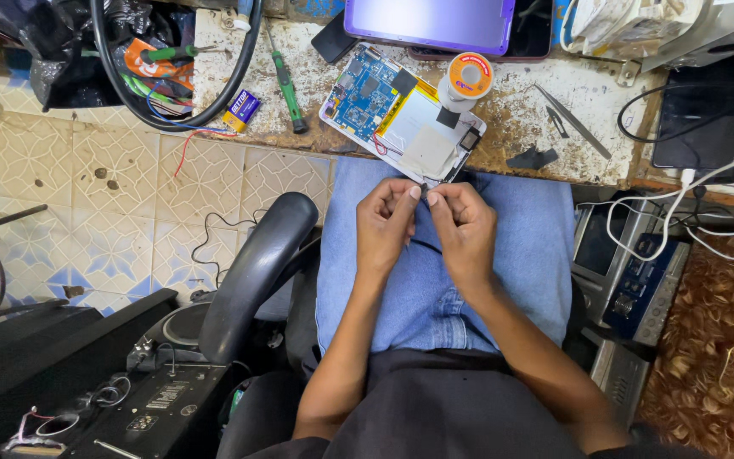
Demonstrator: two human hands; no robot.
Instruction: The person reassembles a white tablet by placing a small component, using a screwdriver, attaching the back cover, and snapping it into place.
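Note:
My left hand (386,223) and my right hand (463,229) meet over my lap in blue jeans, fingertips pinched together on a thin dark wire (422,245) that trails down between them. Just above the hands, at the bench edge, lies an opened tablet (401,115) with a blue circuit board and a silver battery showing. A solder spool (466,79) with an orange label stands on it.
The stained workbench (520,119) carries a green-handled screwdriver (286,85), tweezers (575,123), a small purple battery (242,108), a purple-lit screen (431,24) and a black cable loop (172,119). A black chair armrest (252,272) is at left. Electronic boxes (630,272) with white cables sit at right.

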